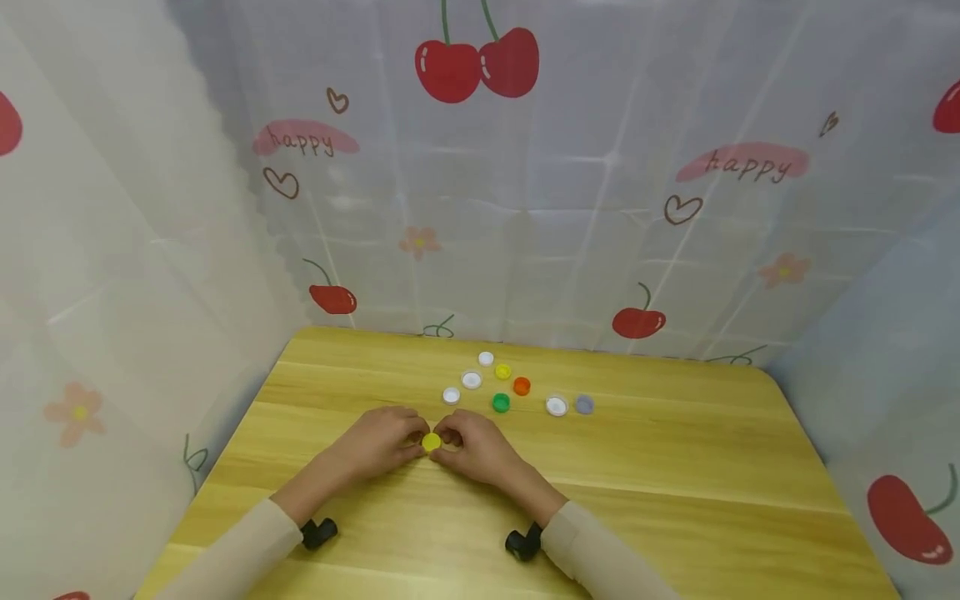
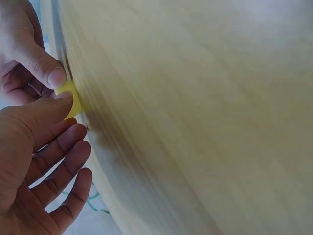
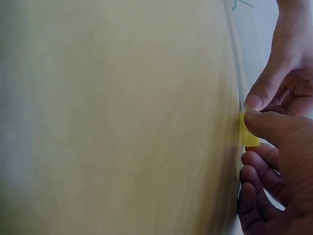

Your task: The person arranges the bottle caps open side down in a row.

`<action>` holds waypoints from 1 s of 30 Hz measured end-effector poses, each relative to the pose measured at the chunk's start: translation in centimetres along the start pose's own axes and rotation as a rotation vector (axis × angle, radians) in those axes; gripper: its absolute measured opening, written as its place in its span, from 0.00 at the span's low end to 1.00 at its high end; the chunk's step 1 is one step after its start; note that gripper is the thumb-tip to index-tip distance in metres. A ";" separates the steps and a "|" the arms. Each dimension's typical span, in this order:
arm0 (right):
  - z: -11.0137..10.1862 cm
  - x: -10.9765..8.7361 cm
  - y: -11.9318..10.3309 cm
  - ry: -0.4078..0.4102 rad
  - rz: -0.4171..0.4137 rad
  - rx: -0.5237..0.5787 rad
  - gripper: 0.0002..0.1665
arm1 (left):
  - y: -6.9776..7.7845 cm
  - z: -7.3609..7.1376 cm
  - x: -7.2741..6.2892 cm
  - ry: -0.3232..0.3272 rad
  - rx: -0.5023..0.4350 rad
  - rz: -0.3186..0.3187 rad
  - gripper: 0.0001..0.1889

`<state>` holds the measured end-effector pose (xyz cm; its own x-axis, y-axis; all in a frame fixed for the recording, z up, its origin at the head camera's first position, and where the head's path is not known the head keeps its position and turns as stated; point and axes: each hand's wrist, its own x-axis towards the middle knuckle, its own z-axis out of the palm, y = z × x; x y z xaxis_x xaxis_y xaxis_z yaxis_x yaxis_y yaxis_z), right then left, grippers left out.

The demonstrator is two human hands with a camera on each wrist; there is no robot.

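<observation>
In the head view, a yellow bottle cap (image 1: 431, 442) is between my two hands, its flat round top facing up. My left hand (image 1: 384, 440) pinches its left side with thumb and fingers, and my right hand (image 1: 476, 446) pinches the right side. The left wrist view shows the left thumb pressed on the yellow cap (image 2: 73, 104), with the other fingers spread loosely below. From the right wrist, the cap (image 3: 248, 131) is partly covered by the right thumb, and the left thumb tip meets it from above.
Beyond the hands lie several loose caps: white caps (image 1: 471, 380), a yellow one (image 1: 503, 372), an orange one (image 1: 522, 386), a green one (image 1: 501, 403) and a pale purple one (image 1: 585, 405). The wooden table (image 1: 675, 467) is bounded by a printed curtain (image 1: 525, 167).
</observation>
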<state>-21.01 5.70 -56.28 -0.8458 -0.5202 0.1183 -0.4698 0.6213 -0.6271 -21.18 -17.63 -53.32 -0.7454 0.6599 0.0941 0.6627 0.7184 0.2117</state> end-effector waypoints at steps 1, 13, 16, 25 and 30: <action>0.1 0.0 -0.1 0.002 0.005 0.001 0.13 | -0.1 0.0 -0.1 0.001 -0.004 0.001 0.10; -1.3 -0.2 1.1 -0.052 0.008 0.084 0.27 | -1.2 -0.1 1.0 0.002 -0.069 -0.102 0.12; -1.7 0.3 1.6 -0.008 0.057 0.122 0.24 | -1.7 -0.1 2.3 0.020 -0.128 -0.156 0.13; -2.2 2.5 1.9 0.205 0.118 -0.158 0.18 | -3.0 0.5 5.7 0.082 -0.402 -0.264 0.25; -2.1 3.1 2.1 0.214 0.175 -0.236 0.16 | -2.9 1.4 6.8 0.069 -0.383 -0.264 0.21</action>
<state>-25.17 6.58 -55.60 -0.9406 -0.2751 0.1990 -0.3375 0.8211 -0.4603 -28.04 -14.91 -54.62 -0.8967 0.4397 0.0502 0.3846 0.7182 0.5798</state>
